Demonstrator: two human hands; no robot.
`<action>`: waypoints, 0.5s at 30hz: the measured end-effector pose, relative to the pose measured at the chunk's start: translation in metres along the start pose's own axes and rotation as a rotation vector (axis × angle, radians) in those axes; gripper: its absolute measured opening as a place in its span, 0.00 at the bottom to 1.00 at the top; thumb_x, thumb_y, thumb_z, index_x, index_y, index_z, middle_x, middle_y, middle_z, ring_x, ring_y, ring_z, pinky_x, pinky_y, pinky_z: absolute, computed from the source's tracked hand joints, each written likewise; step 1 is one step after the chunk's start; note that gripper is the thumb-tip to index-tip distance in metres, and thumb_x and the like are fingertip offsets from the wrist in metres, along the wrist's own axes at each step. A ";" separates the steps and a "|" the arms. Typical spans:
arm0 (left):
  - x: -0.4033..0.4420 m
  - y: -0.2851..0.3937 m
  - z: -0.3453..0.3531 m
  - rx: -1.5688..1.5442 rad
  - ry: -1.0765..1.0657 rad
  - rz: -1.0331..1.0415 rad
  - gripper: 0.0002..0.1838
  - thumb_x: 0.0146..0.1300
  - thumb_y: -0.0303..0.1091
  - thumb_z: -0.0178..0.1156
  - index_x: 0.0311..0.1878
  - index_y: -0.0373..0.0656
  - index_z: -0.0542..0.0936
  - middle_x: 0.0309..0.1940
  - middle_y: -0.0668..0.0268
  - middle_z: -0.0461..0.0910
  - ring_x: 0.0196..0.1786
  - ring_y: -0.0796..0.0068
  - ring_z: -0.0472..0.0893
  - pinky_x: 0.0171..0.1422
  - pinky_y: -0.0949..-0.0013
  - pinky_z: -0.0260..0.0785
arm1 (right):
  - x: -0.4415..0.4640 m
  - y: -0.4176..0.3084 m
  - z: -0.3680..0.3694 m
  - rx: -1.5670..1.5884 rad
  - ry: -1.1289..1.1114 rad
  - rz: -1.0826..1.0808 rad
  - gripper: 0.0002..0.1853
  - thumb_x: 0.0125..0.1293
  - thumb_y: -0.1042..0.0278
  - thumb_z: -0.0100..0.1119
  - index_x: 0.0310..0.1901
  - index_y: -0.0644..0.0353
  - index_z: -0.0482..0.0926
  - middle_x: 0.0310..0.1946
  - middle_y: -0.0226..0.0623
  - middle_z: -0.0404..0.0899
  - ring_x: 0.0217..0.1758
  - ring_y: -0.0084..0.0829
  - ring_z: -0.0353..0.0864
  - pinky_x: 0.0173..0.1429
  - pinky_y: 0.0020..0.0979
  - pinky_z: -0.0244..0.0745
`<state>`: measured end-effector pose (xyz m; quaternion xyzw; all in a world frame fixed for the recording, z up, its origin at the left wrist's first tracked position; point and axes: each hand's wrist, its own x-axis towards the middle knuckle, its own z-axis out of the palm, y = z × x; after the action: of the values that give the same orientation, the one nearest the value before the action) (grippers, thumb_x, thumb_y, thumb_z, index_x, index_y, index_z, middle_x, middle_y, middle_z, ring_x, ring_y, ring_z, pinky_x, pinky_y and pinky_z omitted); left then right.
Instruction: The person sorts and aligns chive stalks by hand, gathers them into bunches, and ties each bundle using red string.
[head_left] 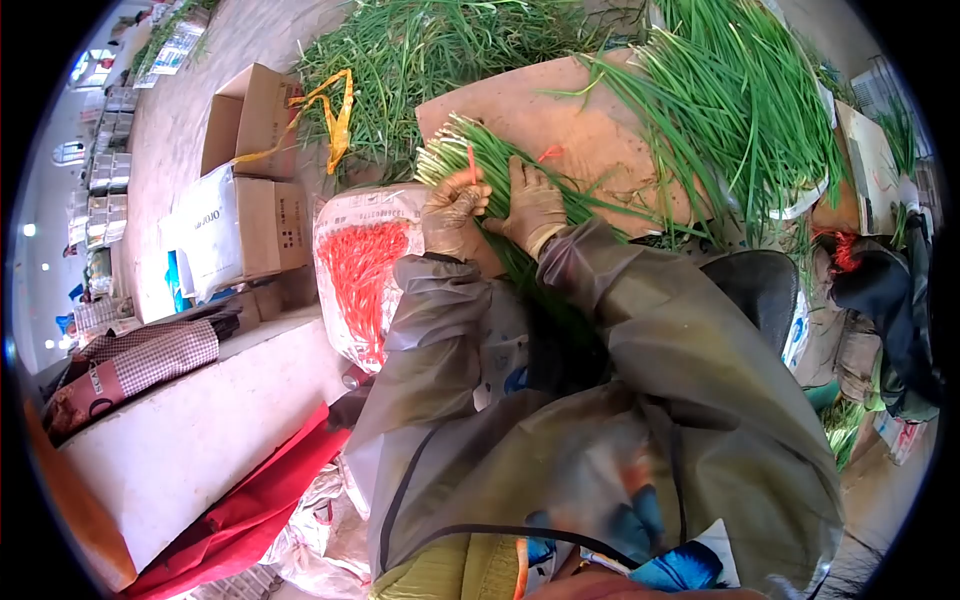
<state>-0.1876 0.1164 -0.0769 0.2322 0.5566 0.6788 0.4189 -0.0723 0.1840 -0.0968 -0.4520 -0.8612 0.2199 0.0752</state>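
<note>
A bundle of green stalks with pale ends lies across the brown board. My left hand, in a translucent glove, is closed at the bundle's lower left, its fingers pinching a red tie. My right hand, also gloved, rests on the bundle with its thumb and fingers apart, pressing on the stalks. Another bit of red tie shows just beyond my right hand. Many red ties are spread on a white and red sack to the left of my hands.
Loose green stalks are heaped at the right, and a grassy pile lies behind the board. Cardboard boxes and a yellow strap are at the left. A person's dark sleeve shows at the far right.
</note>
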 end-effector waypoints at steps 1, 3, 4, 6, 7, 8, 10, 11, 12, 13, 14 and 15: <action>0.004 -0.006 0.000 0.072 -0.017 -0.030 0.09 0.59 0.23 0.56 0.44 0.40 0.78 0.31 0.62 0.80 0.31 0.80 0.78 0.33 0.81 0.69 | 0.001 0.000 -0.002 -0.004 0.001 0.001 0.56 0.37 0.43 0.69 0.64 0.65 0.51 0.54 0.47 0.65 0.57 0.42 0.65 0.58 0.39 0.64; 0.016 -0.002 0.015 0.151 -0.005 -0.014 0.04 0.59 0.27 0.57 0.37 0.42 0.80 0.30 0.62 0.80 0.33 0.76 0.78 0.37 0.73 0.71 | 0.001 0.000 -0.002 0.029 -0.019 0.002 0.56 0.37 0.43 0.69 0.64 0.66 0.52 0.54 0.47 0.65 0.57 0.42 0.66 0.57 0.38 0.64; 0.022 0.007 0.026 0.746 -0.076 0.312 0.05 0.58 0.30 0.56 0.36 0.43 0.79 0.31 0.62 0.80 0.33 0.72 0.79 0.37 0.70 0.71 | 0.001 0.002 -0.002 0.016 -0.006 -0.012 0.54 0.39 0.44 0.68 0.63 0.66 0.53 0.55 0.48 0.65 0.57 0.42 0.66 0.57 0.38 0.64; 0.051 -0.008 0.038 1.396 -0.076 0.874 0.08 0.58 0.38 0.53 0.34 0.46 0.77 0.35 0.62 0.80 0.46 0.66 0.76 0.54 0.60 0.65 | 0.003 0.009 0.017 0.015 0.042 -0.013 0.51 0.42 0.48 0.66 0.63 0.67 0.53 0.55 0.49 0.64 0.57 0.43 0.66 0.58 0.38 0.64; 0.062 -0.028 0.037 1.389 -0.079 0.873 0.08 0.58 0.38 0.53 0.34 0.46 0.77 0.35 0.62 0.80 0.46 0.66 0.76 0.54 0.60 0.65 | 0.005 0.016 0.027 0.013 0.094 -0.024 0.48 0.44 0.52 0.65 0.63 0.68 0.52 0.55 0.50 0.64 0.58 0.44 0.66 0.59 0.39 0.63; 0.071 -0.042 0.040 1.430 -0.122 0.831 0.07 0.57 0.37 0.55 0.33 0.46 0.78 0.35 0.62 0.80 0.48 0.64 0.76 0.58 0.60 0.62 | 0.004 0.020 0.024 -0.019 0.039 -0.001 0.45 0.48 0.52 0.61 0.63 0.68 0.53 0.56 0.51 0.64 0.58 0.46 0.67 0.58 0.38 0.64; 0.077 -0.051 0.045 1.478 -0.164 0.720 0.08 0.57 0.39 0.52 0.33 0.47 0.77 0.34 0.64 0.80 0.52 0.68 0.74 0.64 0.61 0.55 | 0.003 0.024 -0.006 -0.095 -0.101 -0.001 0.43 0.48 0.48 0.61 0.61 0.66 0.57 0.54 0.49 0.67 0.56 0.44 0.69 0.56 0.39 0.66; 0.075 -0.050 0.046 1.476 -0.161 0.705 0.08 0.57 0.39 0.52 0.33 0.47 0.77 0.34 0.64 0.80 0.52 0.68 0.74 0.64 0.61 0.55 | 0.004 0.025 -0.028 -0.161 -0.237 -0.004 0.41 0.48 0.43 0.60 0.59 0.63 0.62 0.52 0.47 0.70 0.55 0.43 0.71 0.54 0.39 0.68; 0.075 -0.048 0.047 1.475 -0.203 0.658 0.07 0.57 0.39 0.54 0.33 0.47 0.77 0.35 0.64 0.80 0.51 0.66 0.75 0.64 0.60 0.56 | 0.018 0.035 -0.055 -0.032 -0.421 0.011 0.33 0.50 0.42 0.58 0.51 0.59 0.71 0.48 0.45 0.73 0.50 0.45 0.74 0.50 0.42 0.70; 0.075 -0.046 0.046 1.477 -0.246 0.617 0.07 0.56 0.38 0.56 0.33 0.47 0.78 0.35 0.63 0.80 0.49 0.64 0.76 0.63 0.59 0.57 | 0.029 0.050 -0.071 0.224 -0.393 0.066 0.23 0.53 0.46 0.57 0.43 0.58 0.76 0.46 0.45 0.74 0.47 0.45 0.76 0.48 0.43 0.71; 0.076 -0.047 0.043 1.487 -0.252 0.633 0.06 0.56 0.38 0.56 0.34 0.49 0.78 0.35 0.63 0.80 0.48 0.63 0.76 0.63 0.59 0.58 | 0.043 0.066 -0.068 0.135 -0.233 0.081 0.20 0.54 0.49 0.56 0.40 0.58 0.77 0.45 0.44 0.75 0.46 0.45 0.76 0.48 0.42 0.72; 0.074 -0.046 0.043 1.495 -0.250 0.631 0.06 0.56 0.38 0.56 0.34 0.49 0.78 0.35 0.63 0.80 0.48 0.63 0.76 0.63 0.59 0.58 | 0.056 0.080 -0.060 0.049 -0.075 0.099 0.17 0.56 0.52 0.55 0.38 0.59 0.78 0.43 0.43 0.76 0.45 0.44 0.77 0.47 0.42 0.72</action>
<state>-0.1801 0.2034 -0.1203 0.6696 0.7196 0.1838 0.0021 -0.0255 0.2876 -0.0832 -0.4834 -0.8345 0.2610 0.0427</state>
